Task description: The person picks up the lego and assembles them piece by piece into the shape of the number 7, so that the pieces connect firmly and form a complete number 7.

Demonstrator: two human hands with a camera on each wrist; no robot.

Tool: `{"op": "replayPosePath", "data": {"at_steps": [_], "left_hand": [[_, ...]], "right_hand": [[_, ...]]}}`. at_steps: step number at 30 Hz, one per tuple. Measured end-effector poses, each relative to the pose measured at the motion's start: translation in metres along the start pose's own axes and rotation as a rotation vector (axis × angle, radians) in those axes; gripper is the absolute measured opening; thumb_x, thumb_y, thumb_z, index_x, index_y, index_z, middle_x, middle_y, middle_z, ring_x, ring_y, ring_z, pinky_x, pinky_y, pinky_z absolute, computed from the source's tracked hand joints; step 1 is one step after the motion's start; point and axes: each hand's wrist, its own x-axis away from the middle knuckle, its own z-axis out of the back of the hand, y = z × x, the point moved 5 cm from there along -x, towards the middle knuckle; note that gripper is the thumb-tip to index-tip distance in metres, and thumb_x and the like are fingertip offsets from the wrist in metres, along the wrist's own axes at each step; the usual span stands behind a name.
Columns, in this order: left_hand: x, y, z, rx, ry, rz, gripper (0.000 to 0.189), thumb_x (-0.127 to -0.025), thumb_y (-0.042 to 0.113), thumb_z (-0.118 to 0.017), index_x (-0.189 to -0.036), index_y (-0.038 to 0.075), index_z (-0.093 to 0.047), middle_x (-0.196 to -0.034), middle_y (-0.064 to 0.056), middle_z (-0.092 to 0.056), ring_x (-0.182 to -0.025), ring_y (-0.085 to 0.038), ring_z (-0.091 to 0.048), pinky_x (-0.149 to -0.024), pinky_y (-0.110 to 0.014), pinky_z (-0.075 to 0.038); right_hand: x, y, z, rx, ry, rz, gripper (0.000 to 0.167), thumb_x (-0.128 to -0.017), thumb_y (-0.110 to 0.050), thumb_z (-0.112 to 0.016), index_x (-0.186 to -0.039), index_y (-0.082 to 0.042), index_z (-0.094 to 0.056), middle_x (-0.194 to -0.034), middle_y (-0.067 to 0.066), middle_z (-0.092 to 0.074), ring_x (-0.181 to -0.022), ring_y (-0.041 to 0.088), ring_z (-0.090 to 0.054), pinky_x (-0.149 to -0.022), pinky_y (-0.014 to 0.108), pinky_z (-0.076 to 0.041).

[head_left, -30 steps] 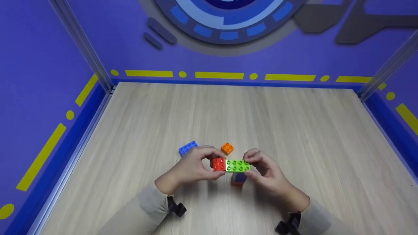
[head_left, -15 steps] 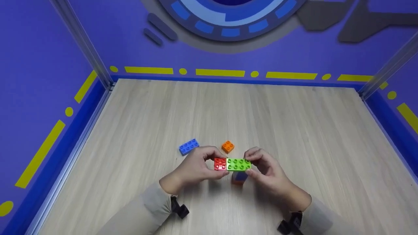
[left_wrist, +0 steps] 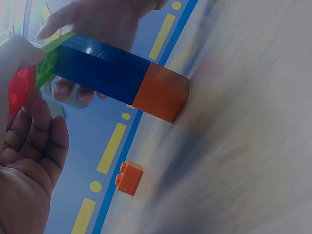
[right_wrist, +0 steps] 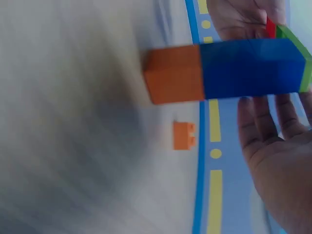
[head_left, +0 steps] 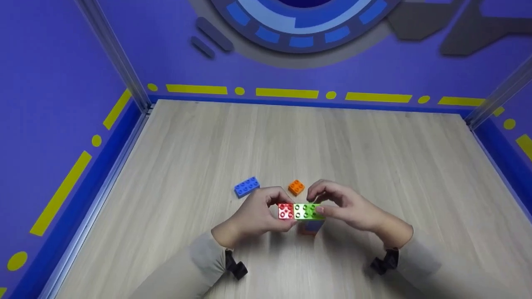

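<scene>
Counter (head_left: pixel 216 145) is lying below green brick (head_left: pixel 305 212), purple wall (head_left: pixel 164 54) rising beyond; left hand (head_left: pixel 255 211) is pinching red brick (head_left: pixel 285 211), right hand (head_left: pixel 359 209) hanging loosely parted.

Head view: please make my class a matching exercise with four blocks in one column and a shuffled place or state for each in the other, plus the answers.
1. Red block
2. Green block
3. Loose blue block
4. Loose orange block

A. On the table, four studs
B. Gripped by the left hand
C. On the table, eight studs
D. On top of the blue column

Pairs: 1-B, 2-D, 3-C, 4-A
</scene>
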Motion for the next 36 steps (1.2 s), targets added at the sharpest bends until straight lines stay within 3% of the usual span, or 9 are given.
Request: {"op": "replayPosePath", "data": {"at_steps": [2,5,10,13,18,22,28,32,36], "left_hand": [[-0.001,0.000,0.000,-0.002,-0.001,-0.004,0.026,-0.086,0.014,-0.094,-0.106,0.006,-0.080,-0.105,-0.008,-0.080,-0.097,-0.009,-0.069,-0.088,-0.036,-0.059],[-0.001,0.000,0.001,0.003,-0.004,-0.007,0.027,-0.086,0.014,-0.093,-0.106,0.006,-0.078,-0.106,-0.007,-0.079,-0.099,-0.009,-0.069,-0.090,-0.032,-0.058],[0.000,-0.001,0.002,0.002,-0.003,0.001,0.027,-0.087,0.015,-0.093,-0.106,0.006,-0.077,-0.107,-0.006,-0.079,-0.101,-0.008,-0.069,-0.095,-0.031,-0.057],[0.000,-0.001,0.001,-0.013,-0.001,0.003,0.027,-0.086,0.017,-0.093,-0.105,0.007,-0.077,-0.106,-0.006,-0.079,-0.099,-0.008,-0.069,-0.095,-0.033,-0.058],[-0.001,0.001,-0.001,-0.028,-0.020,-0.015,0.029,-0.086,0.014,-0.094,-0.106,0.005,-0.076,-0.106,-0.010,-0.078,-0.096,-0.005,-0.068,-0.089,-0.030,-0.059],[0.000,0.002,-0.003,-0.031,-0.040,-0.008,0.030,-0.086,0.012,-0.094,-0.109,0.004,-0.076,-0.106,-0.011,-0.078,-0.093,-0.003,-0.067,-0.084,-0.034,-0.061],[0.001,0.002,-0.003,-0.023,-0.039,-0.008,0.031,-0.087,0.012,-0.094,-0.111,0.005,-0.077,-0.106,-0.011,-0.079,-0.095,-0.003,-0.067,-0.089,-0.043,-0.063],[0.000,0.001,-0.004,-0.022,-0.031,-0.034,0.030,-0.086,0.012,-0.094,-0.112,0.004,-0.078,-0.106,-0.013,-0.080,-0.095,-0.002,-0.067,-0.090,-0.037,-0.061],[-0.001,0.001,-0.005,-0.034,-0.017,-0.053,0.030,-0.087,0.012,-0.094,-0.112,0.004,-0.080,-0.106,-0.013,-0.081,-0.095,0.000,-0.066,-0.089,-0.031,-0.060]], "right_hand": [[-0.012,-0.002,0.007,0.059,-0.003,-0.026,0.022,-0.106,-0.003,-0.067,-0.127,0.001,-0.071,-0.130,0.026,-0.069,-0.121,0.016,-0.067,-0.109,0.028,-0.055],[-0.034,0.003,0.017,0.133,0.030,-0.097,0.020,-0.108,-0.009,-0.069,-0.126,0.000,-0.072,-0.127,0.022,-0.072,-0.118,0.016,-0.068,-0.106,0.028,-0.055],[-0.071,0.028,0.028,0.200,0.100,-0.228,0.024,-0.108,-0.016,-0.073,-0.125,0.001,-0.073,-0.121,0.014,-0.075,-0.112,0.018,-0.067,-0.102,0.033,-0.057],[-0.090,0.040,0.028,0.231,0.108,-0.262,0.028,-0.106,-0.017,-0.075,-0.127,0.002,-0.074,-0.121,0.015,-0.076,-0.112,0.021,-0.066,-0.105,0.040,-0.057],[-0.117,0.043,0.021,0.329,0.066,-0.234,0.037,-0.105,-0.021,-0.080,-0.136,-0.003,-0.075,-0.130,0.019,-0.076,-0.120,0.034,-0.069,-0.111,0.053,-0.058],[-0.134,0.042,0.008,0.416,-0.002,-0.195,0.043,-0.103,-0.025,-0.083,-0.143,-0.008,-0.075,-0.137,0.017,-0.075,-0.127,0.038,-0.068,-0.113,0.057,-0.058],[-0.149,0.042,-0.012,0.523,-0.107,-0.172,0.048,-0.102,-0.027,-0.085,-0.146,-0.011,-0.075,-0.145,0.009,-0.076,-0.138,0.033,-0.067,-0.124,0.057,-0.052],[-0.153,0.041,-0.024,0.598,-0.181,-0.123,0.047,-0.102,-0.023,-0.084,-0.146,-0.009,-0.075,-0.147,0.011,-0.075,-0.141,0.032,-0.067,-0.126,0.054,-0.051],[-0.156,0.041,-0.038,0.700,-0.286,-0.021,0.045,-0.107,-0.020,-0.078,-0.149,-0.006,-0.073,-0.149,0.013,-0.074,-0.143,0.033,-0.066,-0.126,0.052,-0.052]]}}
